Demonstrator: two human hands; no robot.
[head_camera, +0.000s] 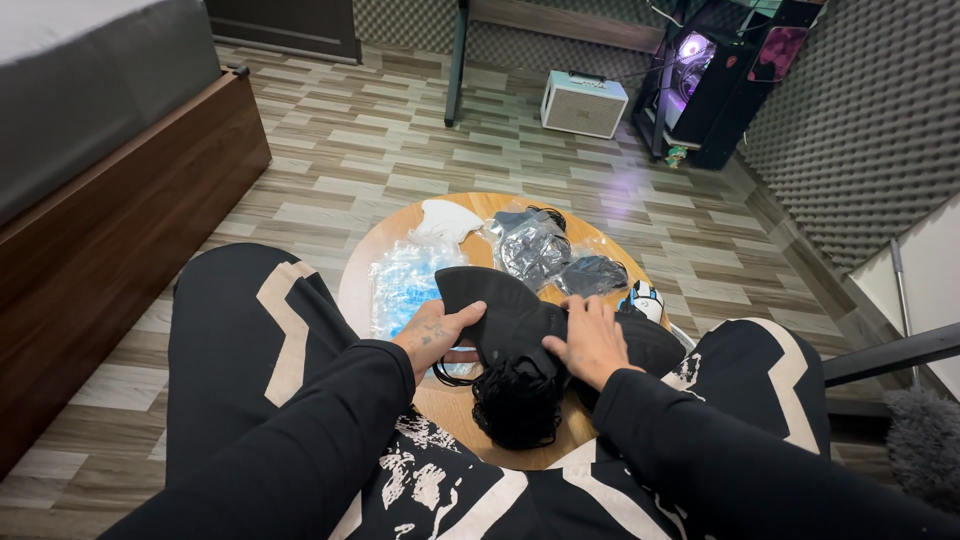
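A stack of black face masks (500, 320) lies on a small round wooden table (470, 410) between my knees. My left hand (437, 333) grips the left edge of the top mask, thumb over it. My right hand (590, 340) rests flat on the right side of the stack, fingers spread. Black ear loops bunch in a tangle (517, 400) below the stack. A clear plastic bag of blue masks (405, 283) lies left of the stack, a white mask (446, 218) at the table's far edge, and clear bags with dark masks (535, 250) behind.
A white computer mouse (645, 300) sits at the table's right edge. A bed with a wooden frame (120, 200) stands to the left. A small white speaker box (584, 103) and a lit computer tower (700, 70) stand on the floor ahead. Foam-padded wall on the right.
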